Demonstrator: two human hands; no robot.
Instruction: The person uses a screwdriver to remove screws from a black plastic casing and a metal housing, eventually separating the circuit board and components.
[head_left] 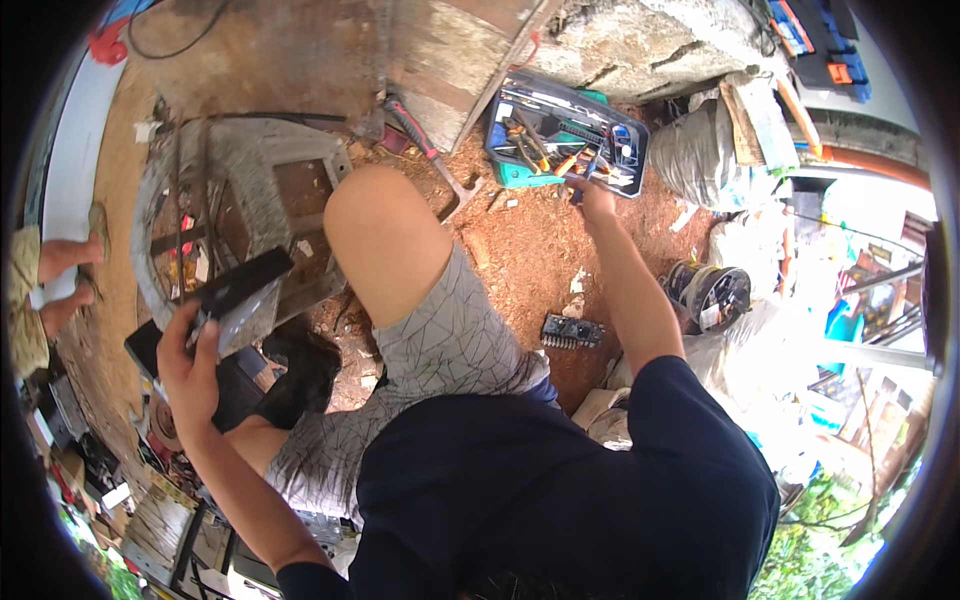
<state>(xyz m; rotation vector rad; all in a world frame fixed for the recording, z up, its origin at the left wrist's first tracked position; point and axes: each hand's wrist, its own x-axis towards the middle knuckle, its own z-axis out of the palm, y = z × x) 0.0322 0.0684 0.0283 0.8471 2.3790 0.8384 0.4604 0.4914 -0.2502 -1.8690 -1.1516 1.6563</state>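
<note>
My left hand (pixel 190 370) grips a black, flat, box-like object (pixel 245 285) by its near end, thumb on top and fingers at its side. The object is tilted above a grey frame (pixel 150 210). On the right my right hand (pixel 597 203) is at the near edge of a tool tray (pixel 494 125), its fingers closed around something small and dark that I cannot make out. Pliers with orange handles (pixel 540 152) and several other hand tools lie in the tray. A green case (pixel 528 177) shows under it.
A claw hammer (pixel 428 148) leans between my knee and a wooden board (pixel 440 60). A dark finned part (pixel 572 332) lies on the dirt floor. A bucket (pixel 710 295) and bulky sacks (pixel 695 155) line the right. Another person's legs (pixel 72 260) show at far left.
</note>
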